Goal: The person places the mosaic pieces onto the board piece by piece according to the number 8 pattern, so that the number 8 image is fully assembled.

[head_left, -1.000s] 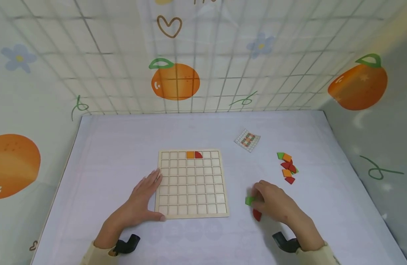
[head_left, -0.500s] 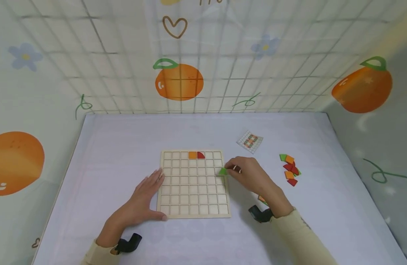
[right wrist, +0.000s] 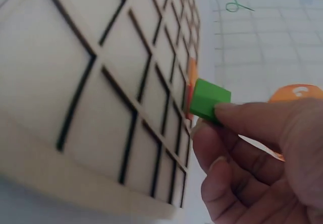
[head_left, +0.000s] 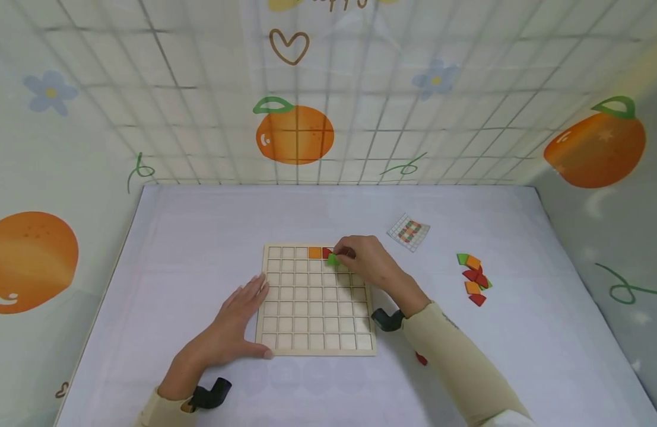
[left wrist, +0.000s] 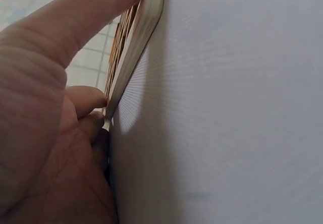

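Note:
A square wooden grid board (head_left: 308,309) lies on the table. My left hand (head_left: 229,330) rests along its left side, with fingers extended and the thumb at the near left corner; the left wrist view shows the thumb (left wrist: 75,24) against the board's edge. My right hand (head_left: 375,263) is over the board's far side and pinches a small green tile (right wrist: 209,99) between thumb and fingers. In the head view that tile is just in front of a red quarter-round tile (head_left: 326,253), which sits in the far row beside an orange square tile (head_left: 314,253).
A small pattern card (head_left: 409,232) lies beyond the board to the right. Farther right is a loose cluster of green, orange and red tiles (head_left: 473,287). Another red tile (head_left: 421,359) shows partly from under the right sleeve (head_left: 459,362).
My right hand has picked up the green tile from the table on the right and carried it left and away to the board's far row. My left hand stays at the board's edge.

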`<state>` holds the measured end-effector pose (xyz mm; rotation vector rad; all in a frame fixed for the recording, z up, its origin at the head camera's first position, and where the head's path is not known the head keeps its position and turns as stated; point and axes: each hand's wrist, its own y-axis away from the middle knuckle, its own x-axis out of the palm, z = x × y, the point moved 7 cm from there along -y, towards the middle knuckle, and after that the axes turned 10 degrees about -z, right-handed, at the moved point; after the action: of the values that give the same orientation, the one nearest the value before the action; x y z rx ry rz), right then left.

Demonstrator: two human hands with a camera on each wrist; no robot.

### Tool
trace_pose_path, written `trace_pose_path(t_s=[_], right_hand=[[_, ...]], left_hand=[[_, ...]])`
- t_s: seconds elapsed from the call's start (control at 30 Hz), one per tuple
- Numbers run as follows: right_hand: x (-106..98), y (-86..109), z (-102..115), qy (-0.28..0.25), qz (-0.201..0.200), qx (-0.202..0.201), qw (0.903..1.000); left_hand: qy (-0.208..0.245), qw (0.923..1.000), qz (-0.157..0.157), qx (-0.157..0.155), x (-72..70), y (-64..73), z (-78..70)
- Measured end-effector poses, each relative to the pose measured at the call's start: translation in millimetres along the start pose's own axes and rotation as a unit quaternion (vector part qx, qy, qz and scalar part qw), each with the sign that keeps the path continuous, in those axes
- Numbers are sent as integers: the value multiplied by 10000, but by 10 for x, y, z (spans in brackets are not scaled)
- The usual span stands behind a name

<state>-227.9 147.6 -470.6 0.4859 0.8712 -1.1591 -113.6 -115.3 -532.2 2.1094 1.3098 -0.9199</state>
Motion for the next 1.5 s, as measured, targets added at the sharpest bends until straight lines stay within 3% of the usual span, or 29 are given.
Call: trace_pose_path(t_s=[0.2, 0.43, 0.7, 0.83, 1.2, 1.5], right_hand=[[122, -19, -31, 121, 111, 50, 9999], [171, 21, 15, 277, -49, -151, 9995], [175, 66, 40, 627, -164, 92, 9979], [123, 137, 17, 558, -133, 221, 9981], [-345, 644, -347, 66, -383, 304, 9988], [-673, 1225, -620, 512, -153, 1111, 9924]], left_hand=[[-57, 9999, 97, -71, 43, 5, 21], [12, 9999, -78, 74, 42, 17, 19], [38, 9999, -74, 98, 47, 20, 0], [30, 9999, -72, 111, 54, 11, -6], [10, 10000, -94, 13, 45, 7, 38], [56, 10000, -61, -12, 21, 15, 32]])
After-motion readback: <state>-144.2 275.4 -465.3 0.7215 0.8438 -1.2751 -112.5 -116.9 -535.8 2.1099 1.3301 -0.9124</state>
